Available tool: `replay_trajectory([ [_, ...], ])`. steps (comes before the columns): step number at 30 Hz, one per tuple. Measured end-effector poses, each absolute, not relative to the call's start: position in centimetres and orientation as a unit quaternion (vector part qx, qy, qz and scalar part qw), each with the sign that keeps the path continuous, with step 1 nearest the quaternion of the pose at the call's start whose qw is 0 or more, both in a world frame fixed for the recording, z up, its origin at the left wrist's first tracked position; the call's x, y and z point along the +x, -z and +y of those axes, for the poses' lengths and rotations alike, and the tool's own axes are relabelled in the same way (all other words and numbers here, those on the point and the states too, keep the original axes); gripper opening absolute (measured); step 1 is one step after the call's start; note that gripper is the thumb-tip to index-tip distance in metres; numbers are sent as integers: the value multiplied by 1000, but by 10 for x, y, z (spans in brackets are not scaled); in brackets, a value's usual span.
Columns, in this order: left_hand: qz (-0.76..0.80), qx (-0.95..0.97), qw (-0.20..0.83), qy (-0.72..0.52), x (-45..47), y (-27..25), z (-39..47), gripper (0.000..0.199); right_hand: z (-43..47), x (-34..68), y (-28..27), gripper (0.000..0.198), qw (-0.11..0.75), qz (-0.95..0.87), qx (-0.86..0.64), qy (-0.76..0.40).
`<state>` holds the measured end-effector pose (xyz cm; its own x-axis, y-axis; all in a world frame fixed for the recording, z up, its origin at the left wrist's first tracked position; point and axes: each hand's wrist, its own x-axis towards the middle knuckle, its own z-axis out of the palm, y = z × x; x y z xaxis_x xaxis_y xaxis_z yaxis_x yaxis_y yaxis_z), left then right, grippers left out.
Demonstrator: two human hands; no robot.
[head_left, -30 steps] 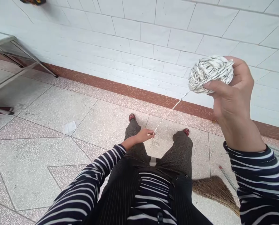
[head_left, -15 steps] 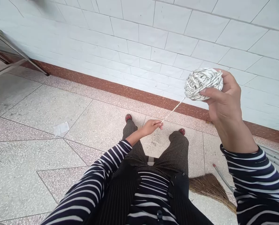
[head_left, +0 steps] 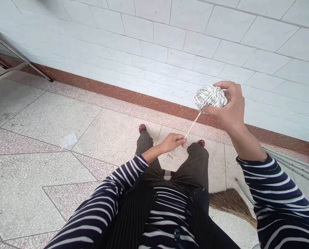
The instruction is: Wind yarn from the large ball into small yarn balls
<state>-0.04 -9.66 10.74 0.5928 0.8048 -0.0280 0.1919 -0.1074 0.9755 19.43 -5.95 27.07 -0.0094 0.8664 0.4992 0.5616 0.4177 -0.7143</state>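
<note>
Counted in the head view: two hands, the left hand (head_left: 173,142) low at about six o'clock of center and the right hand (head_left: 228,107) at three o'clock. One ball of cord (head_left: 210,98), white flecked with black. One strand of cord (head_left: 192,125) running between the hands. Two red shoes (head_left: 142,128), at twelve o'clock of the knees. Two striped sleeves (head_left: 110,193). One broom head (head_left: 231,204) at four o'clock. One scrap of paper (head_left: 68,140) on the floor at nine o'clock. One folding metal frame (head_left: 17,64) at ten o'clock.
</note>
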Motion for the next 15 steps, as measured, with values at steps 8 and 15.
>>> replay_trajectory([
  [8, 348, 801, 422, -242, -38, -154, -99, 33, -65, 205, -169, 57, 314, -715, -583, -224],
  [15, 353, 866, 279, -218, -21, -123, -60, 26, -133, 188, -115, 62, 283, -662, -525, -454],
])
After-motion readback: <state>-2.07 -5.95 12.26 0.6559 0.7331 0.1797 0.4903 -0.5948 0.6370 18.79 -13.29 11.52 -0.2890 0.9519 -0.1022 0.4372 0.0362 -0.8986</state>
